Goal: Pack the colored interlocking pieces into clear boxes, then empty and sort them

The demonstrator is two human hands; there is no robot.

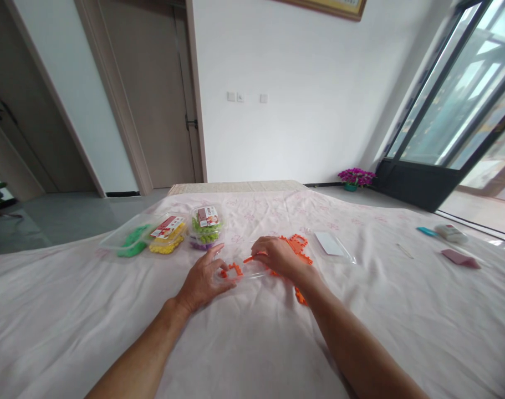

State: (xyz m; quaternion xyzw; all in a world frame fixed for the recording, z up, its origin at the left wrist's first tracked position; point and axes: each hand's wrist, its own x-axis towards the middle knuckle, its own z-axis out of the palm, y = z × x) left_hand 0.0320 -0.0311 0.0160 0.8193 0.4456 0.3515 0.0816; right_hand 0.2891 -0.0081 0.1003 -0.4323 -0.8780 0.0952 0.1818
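Note:
A clear plastic tray (pixel 258 275) lies on the cloth in front of me, with small orange toothed pieces (pixel 234 270) at its left end. My left hand (pixel 204 279) grips that end, its thumb low and its index finger stretched along the far side. Above the tray's right part, my right hand (pixel 273 255) is closed on a thin orange piece (pixel 248 259) that pokes out to the left of its fingertips. More flat orange interlocking pieces (pixel 299 245) are spread beside and beyond the right hand, and another lies partly hidden by the right forearm.
Left of the tray stand clear boxes of green pieces (pixel 133 241), yellow pieces (pixel 164 244) and lime-green pieces (pixel 206 228). To the right lie a clear lid with a white label (pixel 329 244), a pink folded item (pixel 460 259) and a white packet (pixel 450 233).

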